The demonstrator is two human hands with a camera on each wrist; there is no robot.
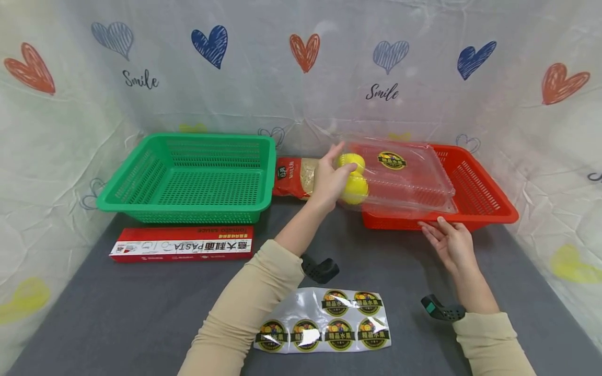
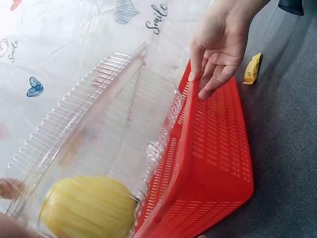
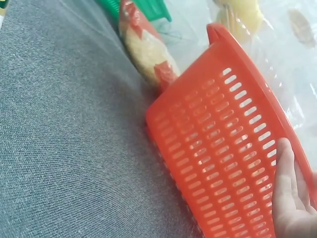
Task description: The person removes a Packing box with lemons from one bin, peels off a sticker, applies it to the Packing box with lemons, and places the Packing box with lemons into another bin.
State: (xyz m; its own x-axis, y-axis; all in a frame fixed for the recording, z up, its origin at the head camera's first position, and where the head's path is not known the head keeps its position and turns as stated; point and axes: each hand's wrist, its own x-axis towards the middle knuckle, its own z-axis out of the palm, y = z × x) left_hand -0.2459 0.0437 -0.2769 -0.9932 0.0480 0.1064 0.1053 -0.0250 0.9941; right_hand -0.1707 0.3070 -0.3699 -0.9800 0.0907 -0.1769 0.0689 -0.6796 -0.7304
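My left hand (image 1: 328,177) grips the left end of a clear plastic clamshell box (image 1: 414,180), thumb in front and fingers behind. Two round yellow fruits (image 1: 354,189) sit inside at that end, and a round fruit label (image 1: 392,160) is on the lid. Tilted, the box overlaps the red basket (image 1: 489,222) and hangs over its left part. At the basket's front rim is my right hand (image 1: 453,245); in the left wrist view its thumb lies on the rim with the fingers curled against the outer wall.
A green basket (image 1: 188,209) stands at the left, with a red pasta box (image 1: 183,244) lying before it. Between the baskets lies a red bag with beige contents (image 1: 296,177). A sheet of round labels (image 1: 324,321) lies near the front. A printed curtain (image 1: 263,78) hangs behind.
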